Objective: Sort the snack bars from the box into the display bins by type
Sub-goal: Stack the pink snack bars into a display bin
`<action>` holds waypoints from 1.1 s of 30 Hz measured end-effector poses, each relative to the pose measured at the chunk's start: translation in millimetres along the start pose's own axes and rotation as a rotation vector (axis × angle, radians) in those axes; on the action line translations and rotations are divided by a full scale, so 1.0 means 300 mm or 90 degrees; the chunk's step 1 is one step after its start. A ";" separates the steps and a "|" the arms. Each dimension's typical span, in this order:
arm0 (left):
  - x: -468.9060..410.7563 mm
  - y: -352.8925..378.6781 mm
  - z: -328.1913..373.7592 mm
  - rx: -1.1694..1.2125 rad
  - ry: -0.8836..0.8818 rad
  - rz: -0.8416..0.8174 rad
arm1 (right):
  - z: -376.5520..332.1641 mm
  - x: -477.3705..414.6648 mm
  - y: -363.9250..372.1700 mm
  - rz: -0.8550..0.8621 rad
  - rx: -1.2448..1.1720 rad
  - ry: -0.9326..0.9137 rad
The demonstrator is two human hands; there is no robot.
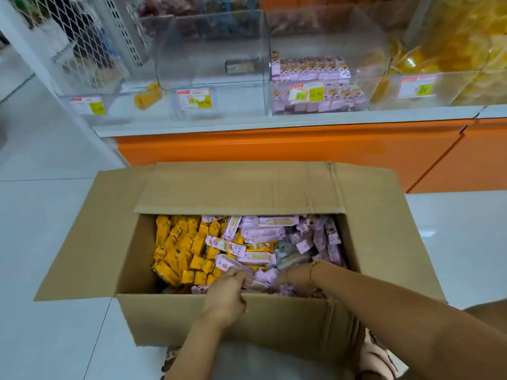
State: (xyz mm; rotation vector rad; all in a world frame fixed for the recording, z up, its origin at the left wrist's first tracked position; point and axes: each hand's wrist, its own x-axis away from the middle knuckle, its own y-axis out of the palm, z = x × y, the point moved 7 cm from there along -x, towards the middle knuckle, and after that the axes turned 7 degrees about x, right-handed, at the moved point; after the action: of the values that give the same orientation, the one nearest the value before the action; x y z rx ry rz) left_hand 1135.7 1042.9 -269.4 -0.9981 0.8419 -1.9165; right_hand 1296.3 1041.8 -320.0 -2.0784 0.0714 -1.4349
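Note:
An open cardboard box (175, 319) stands on the floor before me. Yellow snack bars (178, 248) fill its left side, pink snack bars (263, 234) its middle and right, with a few grey-wrapped ones (288, 255) between. My left hand (227, 294) reaches over the near wall and grips pink bars near the front edge. My right hand (293, 277) lies among the pink bars beside it, its fingers buried in the wrappers. On the shelf stand clear display bins: one with pink bars (315, 86), a nearly bare one (214, 78), and one holding a yellow bar (148, 98).
The bins rest on a white shelf (247, 123) above an orange counter base (274, 149). The bin at far right holds yellow packets (452, 58). A white wire rack (68, 31) stands at the upper left. White floor tiles (55, 215) surround the box.

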 end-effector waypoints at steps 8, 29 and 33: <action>-0.027 0.089 -0.022 0.029 -0.091 -0.232 | 0.046 -0.027 0.081 0.010 0.065 0.048; -0.155 -0.302 0.393 0.957 -0.112 -0.009 | 0.243 0.547 -0.572 0.456 -0.709 -0.151; -0.183 -0.353 0.466 0.965 -0.039 -0.062 | 0.258 0.596 -0.654 0.549 -0.695 -0.104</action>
State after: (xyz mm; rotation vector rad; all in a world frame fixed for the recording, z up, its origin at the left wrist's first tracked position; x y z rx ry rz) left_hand 1240.4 1112.7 -135.3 -0.1121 -0.7338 -1.8669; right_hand 1380.9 1170.2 -90.2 -2.3745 1.7641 -0.6716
